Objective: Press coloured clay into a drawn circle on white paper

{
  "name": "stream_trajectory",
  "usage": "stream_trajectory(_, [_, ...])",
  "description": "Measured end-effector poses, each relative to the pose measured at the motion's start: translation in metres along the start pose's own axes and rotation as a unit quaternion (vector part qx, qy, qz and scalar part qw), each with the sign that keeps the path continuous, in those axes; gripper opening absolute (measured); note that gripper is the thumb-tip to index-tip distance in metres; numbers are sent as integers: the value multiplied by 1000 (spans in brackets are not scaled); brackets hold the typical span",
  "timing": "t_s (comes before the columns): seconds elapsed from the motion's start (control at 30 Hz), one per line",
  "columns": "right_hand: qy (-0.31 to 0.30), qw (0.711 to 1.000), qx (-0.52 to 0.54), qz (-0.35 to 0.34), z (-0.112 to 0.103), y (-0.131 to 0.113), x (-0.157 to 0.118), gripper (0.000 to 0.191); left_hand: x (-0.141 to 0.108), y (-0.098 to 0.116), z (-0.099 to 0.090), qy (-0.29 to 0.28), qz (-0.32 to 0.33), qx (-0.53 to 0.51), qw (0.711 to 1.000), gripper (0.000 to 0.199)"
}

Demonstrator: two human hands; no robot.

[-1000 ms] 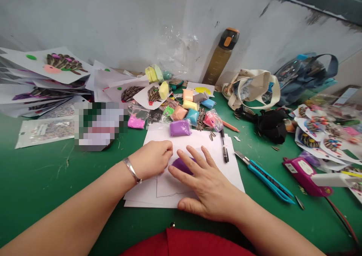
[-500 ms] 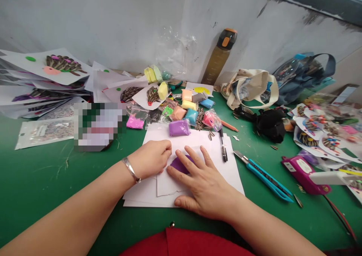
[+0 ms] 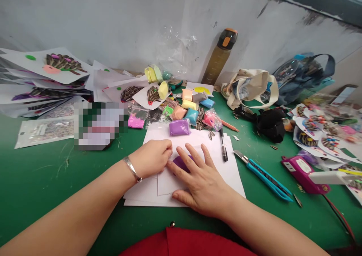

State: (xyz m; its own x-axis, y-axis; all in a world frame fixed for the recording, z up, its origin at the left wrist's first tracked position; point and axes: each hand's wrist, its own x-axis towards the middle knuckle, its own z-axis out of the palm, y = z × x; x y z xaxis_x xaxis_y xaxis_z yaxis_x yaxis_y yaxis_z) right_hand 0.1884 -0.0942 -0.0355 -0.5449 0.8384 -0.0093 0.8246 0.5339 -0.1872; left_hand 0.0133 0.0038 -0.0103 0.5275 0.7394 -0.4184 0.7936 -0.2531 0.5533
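My left hand (image 3: 151, 158) rests curled on a white paper sheet (image 3: 166, 184), its fingers closed and nothing visible in them. Beside it, my right hand (image 3: 202, 184) lies flat with fingers spread. Its fingertips press on and around a flattened lump of purple modelling clay (image 3: 181, 163), and part of the lump is hidden under them. The sheet has an uneven cut lower edge and lies on a larger stack of white paper (image 3: 217, 144). A metal bangle circles my left wrist.
A bag of purple clay (image 3: 179, 127) lies just beyond the paper, among other clay packets and striped sunflower seeds (image 3: 199, 120). A black pen (image 3: 223, 146) and a blue utility knife (image 3: 263, 176) lie to the right. Seed-art sheets (image 3: 48, 75) are piled at left.
My right hand has shifted slightly on the purple clay, its thumb now a little higher on the paper. My left hand has barely moved.
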Motion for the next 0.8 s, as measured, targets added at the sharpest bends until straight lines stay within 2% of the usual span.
stream_trajectory(0.27, [10, 999, 10, -33, -4, 2, -3, 65, 2, -4, 3, 4, -12, -44, 999, 20])
stream_trajectory(0.47, [18, 1000, 6, -13, -3, 1, -1, 60, 3, -6, 4, 3, -17, -57, 998, 18])
stream_trajectory(0.8, [32, 999, -3, -3, -1, 1, 2, 63, 2, -5, 4, 6, -10, -54, 998, 18])
